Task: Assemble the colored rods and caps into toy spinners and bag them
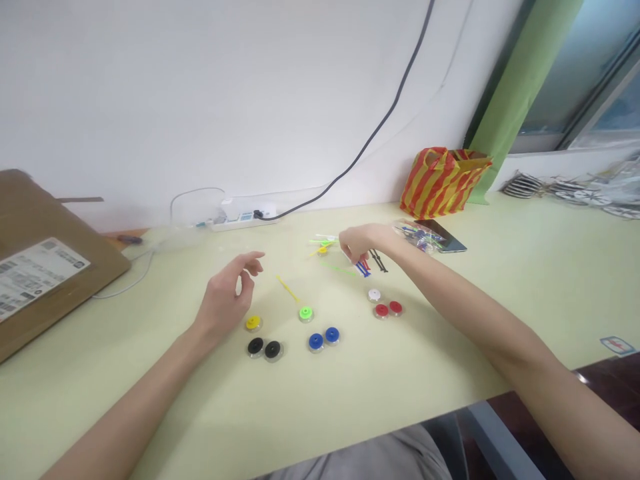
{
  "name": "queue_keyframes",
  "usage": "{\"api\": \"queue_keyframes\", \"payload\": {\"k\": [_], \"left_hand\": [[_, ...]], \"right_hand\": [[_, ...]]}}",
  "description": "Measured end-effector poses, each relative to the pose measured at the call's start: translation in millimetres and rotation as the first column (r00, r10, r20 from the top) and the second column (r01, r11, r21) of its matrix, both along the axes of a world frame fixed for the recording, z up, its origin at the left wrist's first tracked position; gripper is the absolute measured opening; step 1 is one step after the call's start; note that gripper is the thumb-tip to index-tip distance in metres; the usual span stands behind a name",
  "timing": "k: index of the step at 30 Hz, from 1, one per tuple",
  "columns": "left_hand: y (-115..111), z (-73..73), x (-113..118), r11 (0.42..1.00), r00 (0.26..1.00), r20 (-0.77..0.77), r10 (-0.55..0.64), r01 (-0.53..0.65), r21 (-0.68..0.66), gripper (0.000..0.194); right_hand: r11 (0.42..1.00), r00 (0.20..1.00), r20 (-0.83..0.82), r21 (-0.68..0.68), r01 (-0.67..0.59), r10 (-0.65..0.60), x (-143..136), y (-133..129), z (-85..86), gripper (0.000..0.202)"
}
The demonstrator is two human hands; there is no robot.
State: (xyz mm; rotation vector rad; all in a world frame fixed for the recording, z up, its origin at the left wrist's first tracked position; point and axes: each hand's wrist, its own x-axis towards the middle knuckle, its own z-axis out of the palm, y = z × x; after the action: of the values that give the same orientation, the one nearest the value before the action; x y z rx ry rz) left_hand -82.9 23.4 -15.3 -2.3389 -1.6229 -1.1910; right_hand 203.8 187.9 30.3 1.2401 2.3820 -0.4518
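Note:
My left hand (233,287) hovers over the table at the left, thumb and fingers apart and nothing between them. Under it lies a yellow disc in a clear base (253,323); a thin yellow plastic stick (287,288) is to its right. My right hand (357,241) reaches across, fingers bent down and closed, over blue sticks (363,269) and red sticks (367,262). What its fingertips hold, if anything, is hidden. Black sticks (379,261) lie just right of it. To its left a yellow disc (323,251) sits among yellow, green and white sticks.
Nearer me are a green disc (306,313), blue discs (316,342), black discs (273,350), red discs (381,311) and a white disc (374,295). A tablet (445,237), striped bag (443,183), cardboard box (45,260) and power strip (245,221) stand farther out.

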Motion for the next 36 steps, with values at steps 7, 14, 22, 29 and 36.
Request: {"api": "queue_keyframes", "payload": {"k": [7,14,22,29,36], "left_hand": [[-0.6,1.2,1.7,1.0,1.0,-0.004,0.004,-0.004,-0.016,0.038],[-2.2,1.0,4.2,0.998,1.0,-0.015,0.01,-0.011,-0.059,0.04],[-2.8,0.3,-0.4,0.994,0.996,-0.076,-0.053,0.045,-0.104,0.031],[-13.8,7.0,19.3,0.931,0.913,-0.212,-0.349,0.313,-0.186,0.026],[-41.7,15.4,61.1,0.813,0.745,-0.324,-0.583,0.529,-0.244,0.013]], "right_hand": [[0.998,0.999,0.019,0.043,-0.035,0.034,3.0,10.1,-1.2,0.03],[0.996,0.998,0.037,0.073,-0.057,0.054,5.4,11.1,2.1,0.037],[0.997,0.997,0.047,0.051,-0.057,0.055,5.2,9.7,2.4,0.036],[0.997,0.996,0.053,0.013,-0.075,0.074,5.9,14.1,-2.1,0.03],[0.994,0.995,0.017,0.044,-0.099,0.098,4.3,12.6,-3.0,0.033]]}}
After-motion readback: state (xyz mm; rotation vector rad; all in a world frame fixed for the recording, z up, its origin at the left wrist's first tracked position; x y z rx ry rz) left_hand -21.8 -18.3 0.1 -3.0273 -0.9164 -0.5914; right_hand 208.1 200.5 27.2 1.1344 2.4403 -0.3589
